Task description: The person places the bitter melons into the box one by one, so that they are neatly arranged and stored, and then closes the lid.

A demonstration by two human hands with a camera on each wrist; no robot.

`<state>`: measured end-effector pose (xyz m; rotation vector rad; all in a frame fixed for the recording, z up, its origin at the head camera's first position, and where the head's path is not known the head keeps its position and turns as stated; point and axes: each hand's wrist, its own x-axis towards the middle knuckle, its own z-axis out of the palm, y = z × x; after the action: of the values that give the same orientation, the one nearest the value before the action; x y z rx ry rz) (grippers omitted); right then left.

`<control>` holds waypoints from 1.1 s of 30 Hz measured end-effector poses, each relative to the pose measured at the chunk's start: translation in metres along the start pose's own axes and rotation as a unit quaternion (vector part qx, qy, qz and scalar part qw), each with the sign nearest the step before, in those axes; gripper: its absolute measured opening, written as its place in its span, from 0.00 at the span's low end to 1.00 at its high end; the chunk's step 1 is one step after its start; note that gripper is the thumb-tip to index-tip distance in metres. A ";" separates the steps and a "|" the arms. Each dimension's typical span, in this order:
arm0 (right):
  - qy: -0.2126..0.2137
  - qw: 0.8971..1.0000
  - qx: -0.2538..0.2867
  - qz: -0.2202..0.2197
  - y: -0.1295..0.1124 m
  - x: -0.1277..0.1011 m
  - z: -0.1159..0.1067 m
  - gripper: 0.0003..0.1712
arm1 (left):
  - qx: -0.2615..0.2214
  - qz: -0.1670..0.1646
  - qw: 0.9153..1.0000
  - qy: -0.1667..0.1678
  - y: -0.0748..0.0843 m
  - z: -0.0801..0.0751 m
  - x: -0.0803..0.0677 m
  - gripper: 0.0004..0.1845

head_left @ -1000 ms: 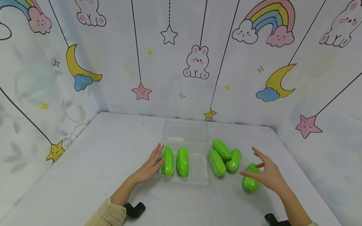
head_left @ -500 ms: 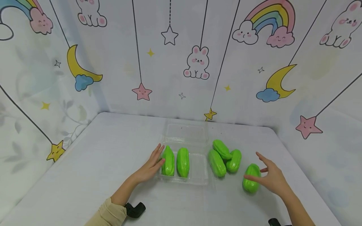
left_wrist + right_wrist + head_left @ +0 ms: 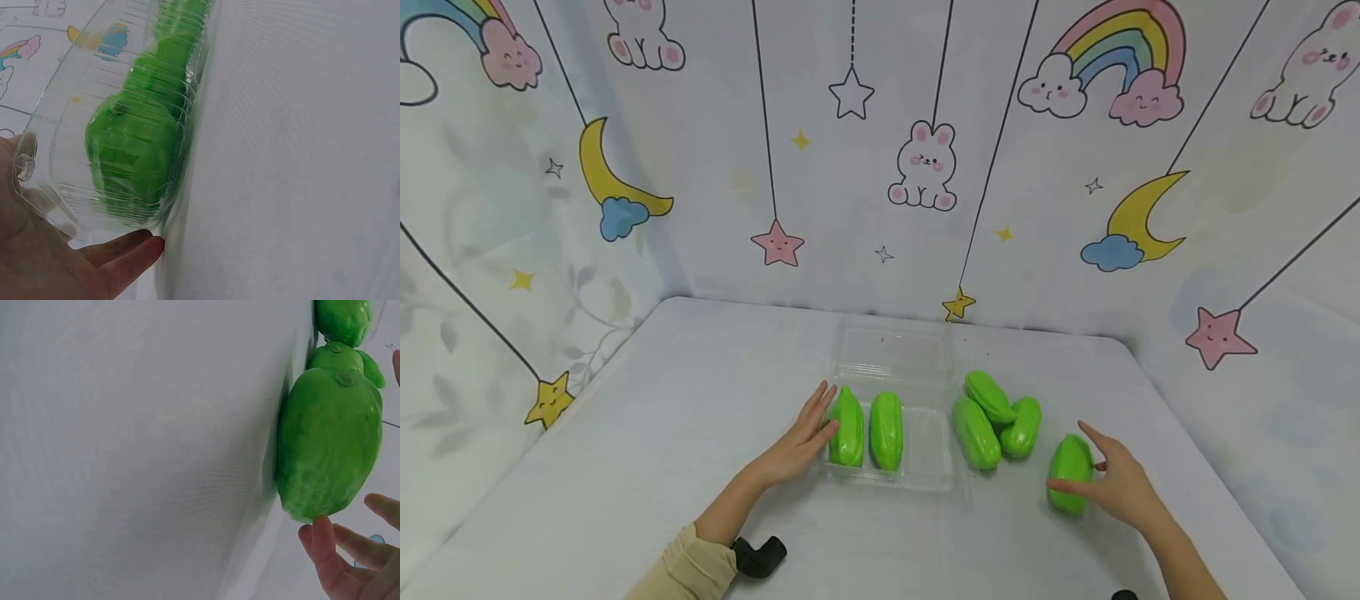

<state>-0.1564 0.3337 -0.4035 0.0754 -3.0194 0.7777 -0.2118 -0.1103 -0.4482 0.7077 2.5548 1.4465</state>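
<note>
From the head camera, a person's left hand (image 3: 801,437) lies flat with straight fingers against the left wall of a clear plastic tray (image 3: 929,454) near the middle of a white table (image 3: 647,433), the tray holding two green gourds (image 3: 867,427); toward the table's right edge the right hand (image 3: 1116,483) spreads its fingers over a lone green gourd (image 3: 1069,471), thumb and forefinger touching it, with three more gourds (image 3: 996,419) piled between it and the tray. The left wrist camera shows relaxed fingers (image 3: 122,250) pressed to the tray's ribbed wall. The right wrist camera shows fingertips (image 3: 325,540) meeting the lone gourd's end.
</note>
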 end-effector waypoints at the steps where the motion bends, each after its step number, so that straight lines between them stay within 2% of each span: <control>1: -0.001 1.000 -0.002 0.002 0.001 0.000 0.001 0.61 | 0.000 -0.001 1.000 -0.001 0.000 0.000 0.000 0.32; 2: -0.005 1.000 -0.003 0.005 0.002 0.001 0.001 0.61 | 0.001 0.002 1.000 0.000 0.000 0.000 0.000 0.32; 7: -0.017 1.000 -0.001 0.015 0.007 0.001 0.003 0.61 | -0.005 -0.012 1.000 -0.007 0.031 -0.007 -0.009 0.31; 9: -0.015 1.000 -0.002 0.014 0.009 0.001 0.004 0.61 | -0.009 -0.016 1.000 -0.004 0.036 -0.008 -0.010 0.30; 14: -0.027 0.999 -0.004 0.025 0.011 0.003 0.004 0.61 | 0.004 -0.005 1.000 0.009 0.008 0.000 -0.002 0.31; 21: -0.059 0.997 -0.001 0.051 0.009 0.003 0.003 0.60 | -0.004 0.007 1.000 0.006 0.001 0.000 0.000 0.31; 27: -0.070 0.996 0.015 0.058 0.010 0.002 0.004 0.59 | 0.004 -0.001 1.000 0.006 0.009 -0.001 -0.002 0.31; 33: -0.073 0.995 0.027 0.062 0.009 0.002 0.004 0.59 | -0.012 -0.014 1.000 -0.006 0.038 -0.009 -0.010 0.30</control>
<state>-0.1587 0.3392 -0.4109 -0.0588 -3.1668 0.9006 -0.1931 -0.1048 -0.4129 0.6739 2.5232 1.4570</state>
